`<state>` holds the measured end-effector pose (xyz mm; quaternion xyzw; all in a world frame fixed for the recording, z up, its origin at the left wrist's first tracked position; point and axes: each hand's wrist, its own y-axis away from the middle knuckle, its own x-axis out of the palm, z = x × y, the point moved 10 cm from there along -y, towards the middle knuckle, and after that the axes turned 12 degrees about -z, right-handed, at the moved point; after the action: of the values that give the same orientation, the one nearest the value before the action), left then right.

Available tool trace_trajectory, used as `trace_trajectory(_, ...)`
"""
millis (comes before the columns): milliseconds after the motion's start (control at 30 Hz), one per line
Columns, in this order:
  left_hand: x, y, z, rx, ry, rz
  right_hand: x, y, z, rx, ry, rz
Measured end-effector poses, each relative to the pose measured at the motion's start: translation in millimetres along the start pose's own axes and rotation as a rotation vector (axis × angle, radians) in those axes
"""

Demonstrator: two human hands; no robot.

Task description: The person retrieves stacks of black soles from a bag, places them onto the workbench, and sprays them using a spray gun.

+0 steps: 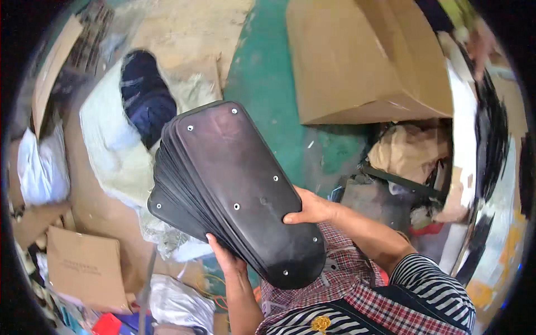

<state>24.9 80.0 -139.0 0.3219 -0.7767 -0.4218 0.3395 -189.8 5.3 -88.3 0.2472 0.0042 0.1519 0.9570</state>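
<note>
A thick stack of black, round-ended flat panels (245, 162) is held between my two hands, fanned out toward the left. The top panel is smooth and dark, with several small metal eyelets along it. My left hand (224, 258) grips the stack's lower left edge; only its thumb and palm side show, the other fingers being hidden beneath. My right hand (307, 207) clasps the right edge, thumb on top and fingers out of sight underneath. Just beyond the stack, an open white woven sack (106, 128) has dark blue items (146, 97) inside it.
At the upper right stands a large cardboard box (368, 61), with crumpled brown paper (410, 151) below it. A smaller carton (86, 268) lies at lower left, near white plastic bags (43, 162). The floor (262, 72) is green, with a beige sheet (178, 33) at the far side.
</note>
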Motion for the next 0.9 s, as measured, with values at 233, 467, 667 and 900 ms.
trace_trajectory(233, 112, 119, 28, 0.028, -0.314, 0.321, -75, 149, 86, -0.22, 0.024, -0.337)
trace_trajectory(467, 375, 49, 8, -0.088, -0.643, 0.943, -152, 339, 137, -0.473, 0.063, -0.788)
trace_trajectory(667, 386, 213, 261, -0.12, -0.977, 1.284, -201, 537, 105, -0.52, -0.052, -1.275)
trace_trajectory(900, 267, 524, 469, -0.215, -1.215, 1.345, -224, 736, 33, -0.496, -0.234, -1.619)
